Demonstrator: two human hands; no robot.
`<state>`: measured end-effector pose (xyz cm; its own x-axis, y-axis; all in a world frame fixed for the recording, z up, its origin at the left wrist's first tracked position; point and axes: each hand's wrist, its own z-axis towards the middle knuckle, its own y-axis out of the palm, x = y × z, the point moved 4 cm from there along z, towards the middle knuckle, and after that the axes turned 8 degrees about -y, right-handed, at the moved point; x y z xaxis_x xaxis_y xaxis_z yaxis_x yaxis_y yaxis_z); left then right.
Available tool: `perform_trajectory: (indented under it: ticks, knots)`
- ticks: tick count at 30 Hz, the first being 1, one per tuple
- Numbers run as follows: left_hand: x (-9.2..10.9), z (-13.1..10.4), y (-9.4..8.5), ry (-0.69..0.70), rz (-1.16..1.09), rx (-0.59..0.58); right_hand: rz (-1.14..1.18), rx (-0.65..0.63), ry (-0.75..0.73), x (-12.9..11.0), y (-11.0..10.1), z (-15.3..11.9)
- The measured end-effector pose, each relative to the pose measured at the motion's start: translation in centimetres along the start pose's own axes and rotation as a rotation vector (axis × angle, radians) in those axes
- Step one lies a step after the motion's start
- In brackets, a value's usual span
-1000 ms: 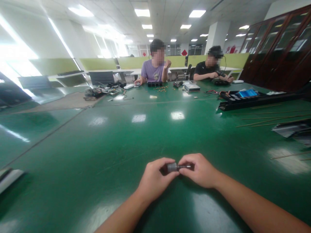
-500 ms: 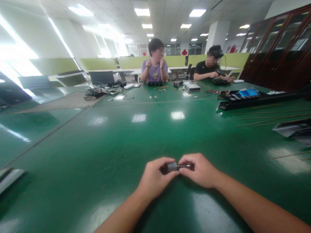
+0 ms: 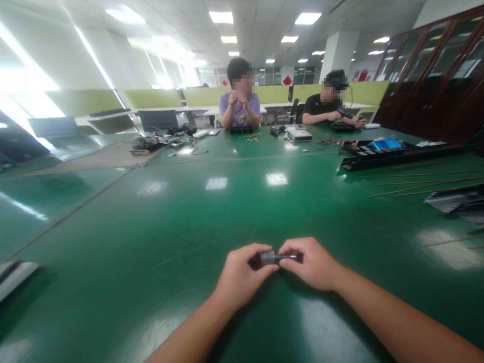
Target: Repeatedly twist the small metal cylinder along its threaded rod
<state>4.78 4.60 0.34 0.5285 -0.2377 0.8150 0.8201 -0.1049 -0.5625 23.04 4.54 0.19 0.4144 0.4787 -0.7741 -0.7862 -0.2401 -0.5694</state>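
Observation:
A small metal cylinder [image 3: 267,258] with a thin dark shaft [image 3: 284,257] lies sideways between my hands, low over the green table [image 3: 181,217]. My left hand [image 3: 239,275] is closed round the cylinder, thumb below and index finger above. On the other side, my right hand [image 3: 314,266] pinches the shaft, its fingertips close to those of my left hand. The far ends of the part are shaded inside my curled fingers.
Long thin rods [image 3: 423,184] and a black channel [image 3: 378,160] lie at the right. Electronic parts and cables [image 3: 151,143] sit at the back left. Two people [image 3: 242,108] sit across the table, near small scattered pieces. A pale object [image 3: 18,280] lies at the left edge.
My hands and the metal part have hardly moved. Across the table, the hands of the person in purple have come together near the chin.

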Motion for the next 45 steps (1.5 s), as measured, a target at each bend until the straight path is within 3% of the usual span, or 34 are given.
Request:
perform_trajectory:
  ticks: [45]
  knots:
    - [0.16, -0.11, -0.69, 0.092, 0.001, 0.094, -0.018, 0.045, -0.014, 0.04, -0.12, -0.05]
